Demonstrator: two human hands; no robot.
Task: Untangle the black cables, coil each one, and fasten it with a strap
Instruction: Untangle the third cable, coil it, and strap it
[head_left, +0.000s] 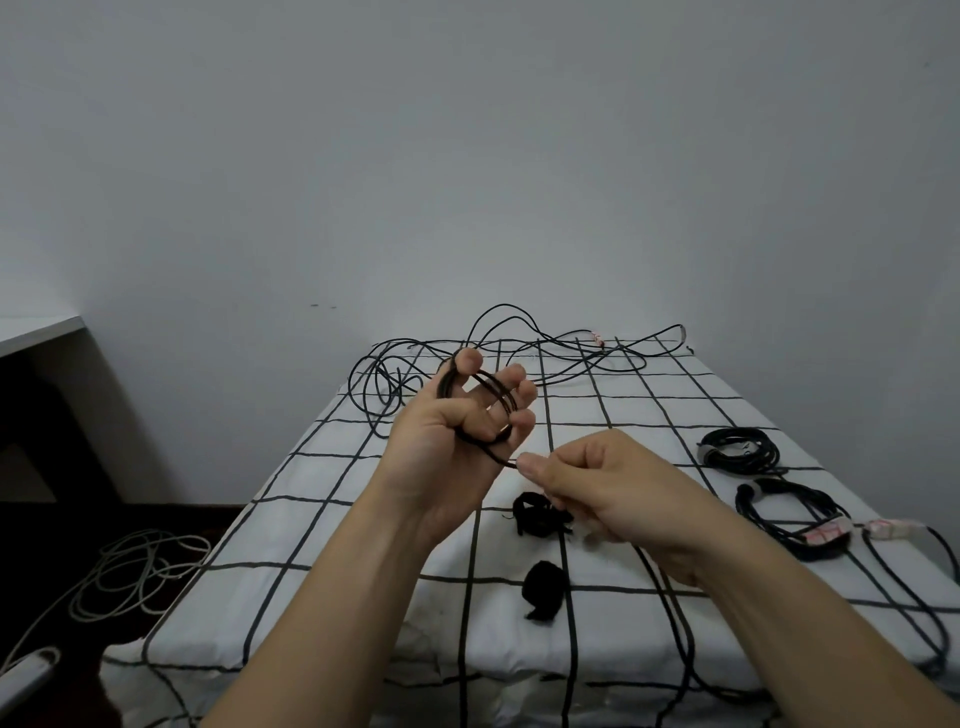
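Two finished coils (740, 449) at the bed's (363, 519) right side look strapped. Third in progress: left hand (457, 431) grips a coil of black cable (485, 402), right hand (597, 483) pinches the cable tail (506, 461). No strap on yet. Tangle (467, 358) at far end left to do; spare straps (540, 514) mid-bed.

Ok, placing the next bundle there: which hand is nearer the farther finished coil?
Right. The right hand is just left of the finished coil; the left hand, holding the looped cable, is farther left.
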